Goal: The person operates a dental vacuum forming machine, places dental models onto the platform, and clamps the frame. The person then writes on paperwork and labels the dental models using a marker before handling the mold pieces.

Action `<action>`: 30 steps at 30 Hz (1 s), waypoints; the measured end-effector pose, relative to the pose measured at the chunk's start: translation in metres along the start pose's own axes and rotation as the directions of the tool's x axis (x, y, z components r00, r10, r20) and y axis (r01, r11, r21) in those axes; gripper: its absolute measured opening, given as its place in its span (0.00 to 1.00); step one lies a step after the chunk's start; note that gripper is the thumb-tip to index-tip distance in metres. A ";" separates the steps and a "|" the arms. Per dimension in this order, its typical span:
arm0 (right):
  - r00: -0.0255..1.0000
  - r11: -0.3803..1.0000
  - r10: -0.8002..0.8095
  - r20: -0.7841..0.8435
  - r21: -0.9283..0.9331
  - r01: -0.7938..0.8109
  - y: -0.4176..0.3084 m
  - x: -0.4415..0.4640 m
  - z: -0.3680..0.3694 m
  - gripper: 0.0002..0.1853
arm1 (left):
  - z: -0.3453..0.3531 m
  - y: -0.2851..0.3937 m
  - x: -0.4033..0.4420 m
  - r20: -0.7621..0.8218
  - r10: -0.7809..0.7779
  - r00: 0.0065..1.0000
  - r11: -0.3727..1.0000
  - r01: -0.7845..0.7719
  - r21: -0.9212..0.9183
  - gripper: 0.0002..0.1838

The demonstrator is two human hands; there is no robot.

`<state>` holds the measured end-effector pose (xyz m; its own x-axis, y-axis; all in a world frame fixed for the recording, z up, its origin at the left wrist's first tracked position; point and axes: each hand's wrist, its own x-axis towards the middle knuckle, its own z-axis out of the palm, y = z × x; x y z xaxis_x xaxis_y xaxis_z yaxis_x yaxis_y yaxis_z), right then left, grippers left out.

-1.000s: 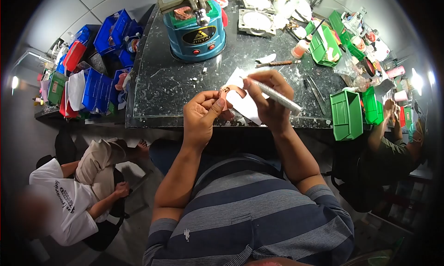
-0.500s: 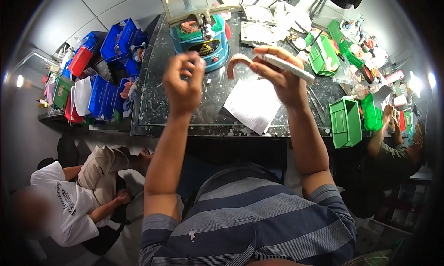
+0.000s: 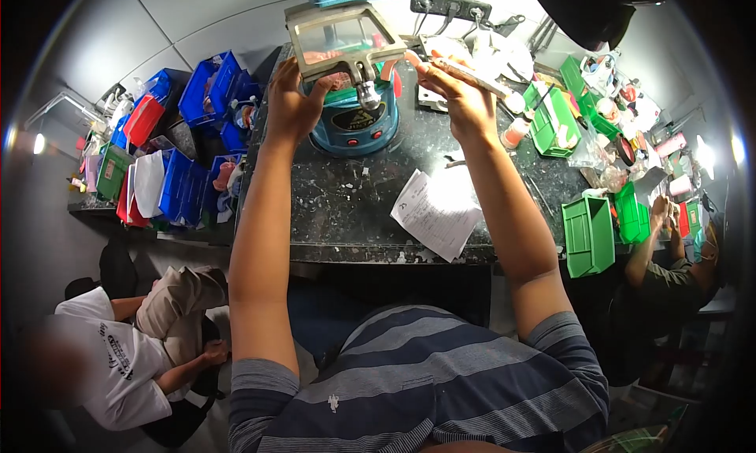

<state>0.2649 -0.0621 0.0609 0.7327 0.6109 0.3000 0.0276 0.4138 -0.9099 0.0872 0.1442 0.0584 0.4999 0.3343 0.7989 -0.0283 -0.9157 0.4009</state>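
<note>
A round blue machine (image 3: pixel 358 126) has a clear window in a metal frame (image 3: pixel 346 39) above it. Under the window lies a green tray (image 3: pixel 340 96) with a speckled pink piece (image 3: pixel 342 81). My left hand (image 3: pixel 293 106) reaches in at the machine's left side, thumb spread from the fingers; the frame partly covers the fingers, and no held thing shows. To the right of the window, my right hand (image 3: pixel 461 98) grips a pale flat slab (image 3: pixel 472 76). At its fingertips is a pink curved denture piece (image 3: pixel 388 69), partly hidden.
A printed paper sheet (image 3: pixel 429 217) lies on the black speckled table (image 3: pixel 339 217). Green bins (image 3: pixel 589 236) stand on the right, blue bins (image 3: pixel 209 87) on the left. A dark lamp head (image 3: pixel 579 12) hangs above. One person sits at left; another works at right.
Both hands have moved forward to the machine, the left reaching in at its side. My right hand has carried the denture piece and slab forward. The camera view has tilted up slightly.
</note>
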 end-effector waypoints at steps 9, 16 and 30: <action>0.893 0.853 -0.422 0.154 -0.267 0.449 0.018 -0.010 0.023 0.19 | 0.023 -0.008 -0.023 -0.192 -0.364 0.911 0.820 0.216 -0.529 0.08; 0.804 0.641 -0.510 0.307 -0.487 0.593 0.024 -0.007 0.033 0.18 | 0.016 0.009 -0.018 -0.363 -0.534 0.764 0.755 0.239 -0.610 0.07; 0.948 0.807 -0.274 0.163 -0.497 0.319 -0.045 -0.130 0.005 0.10 | -0.019 0.105 -0.128 0.116 -0.732 0.672 0.196 0.370 -0.908 0.15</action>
<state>0.1652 -0.1564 0.0646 0.5763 0.5754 0.5804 0.5939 0.1930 -0.7810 0.0038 0.0092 0.0063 0.4568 0.8687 0.1917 -0.6069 0.1467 0.7811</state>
